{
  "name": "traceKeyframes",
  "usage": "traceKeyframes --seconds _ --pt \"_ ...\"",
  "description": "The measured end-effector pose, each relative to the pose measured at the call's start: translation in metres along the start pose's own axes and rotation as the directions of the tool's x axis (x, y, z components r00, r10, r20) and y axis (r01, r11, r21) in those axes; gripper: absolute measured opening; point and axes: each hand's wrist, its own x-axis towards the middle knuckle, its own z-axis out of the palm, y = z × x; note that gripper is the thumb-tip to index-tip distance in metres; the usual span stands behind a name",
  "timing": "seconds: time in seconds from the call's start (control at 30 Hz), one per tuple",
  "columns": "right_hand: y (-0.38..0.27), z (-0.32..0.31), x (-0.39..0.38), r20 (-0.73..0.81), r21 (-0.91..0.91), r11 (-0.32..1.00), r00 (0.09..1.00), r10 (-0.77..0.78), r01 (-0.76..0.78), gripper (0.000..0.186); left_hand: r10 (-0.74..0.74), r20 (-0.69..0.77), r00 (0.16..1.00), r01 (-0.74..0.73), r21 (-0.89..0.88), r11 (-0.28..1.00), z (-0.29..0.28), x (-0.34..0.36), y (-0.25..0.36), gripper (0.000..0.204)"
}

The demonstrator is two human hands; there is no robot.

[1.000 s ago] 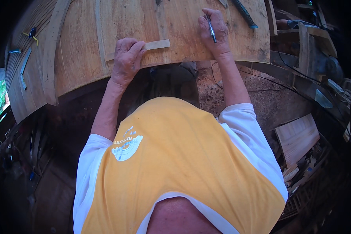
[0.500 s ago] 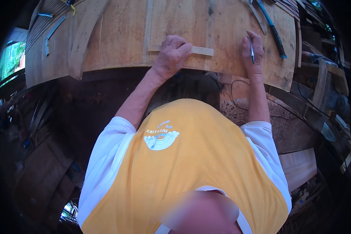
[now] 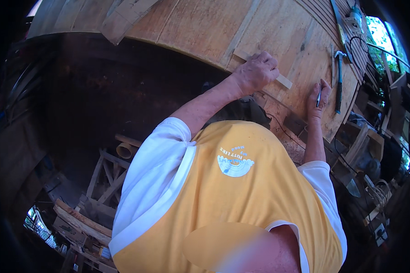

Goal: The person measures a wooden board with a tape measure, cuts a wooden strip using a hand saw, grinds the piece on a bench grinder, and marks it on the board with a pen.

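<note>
My left hand (image 3: 257, 73) is closed over a short, pale wood strip (image 3: 284, 82) lying on a large plywood sheet (image 3: 205, 27). Both ends of the strip stick out past the fist. Close to the sheet's near edge, my right hand (image 3: 319, 101) rests with its fingers curled round a slim pen (image 3: 319, 97). Just beyond that hand lies a hammer (image 3: 339, 84) with a teal and black handle.
A wide board (image 3: 125, 20) overhangs the sheet's near edge at the left. Ribbed panelling (image 3: 321, 22) borders the far right. Loose cables (image 3: 380, 193) and timber crowd the right side; a wooden frame (image 3: 107, 177) stands low at the left.
The view has swung round, so the sheet, the hammer and both hands appear turned and farther right. My left hand still holds the strip, and my right still holds the pen.
</note>
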Motion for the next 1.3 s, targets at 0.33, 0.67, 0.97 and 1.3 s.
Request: traceKeyframes --seconds 0.33,0.67,0.97,1.3 --pt "-0.009 -0.002 0.001 0.037 -0.013 0.999 0.998 0.052 -0.052 0.044 0.011 0.032 0.999 -0.011 -0.007 1.000 -0.001 -0.001 -0.001 0.013" --pt "-0.002 0.001 0.001 0.008 0.012 1.000 1.000 -0.008 0.008 0.046 0.017 0.014 1.000 -0.017 -0.004 1.000 0.002 0.001 -0.001 0.015" --pt "0.004 0.002 0.000 0.003 0.008 1.000 1.000 -0.026 0.026 0.045 0.005 -0.006 1.000 -0.005 -0.012 1.000 0.003 0.001 -0.001 0.016" --pt "-0.041 -0.016 -0.013 0.104 0.377 0.889 0.966 0.238 -0.260 0.028 -0.024 0.058 0.998 0.028 -0.059 0.998 0.002 0.006 -0.002 0.012"
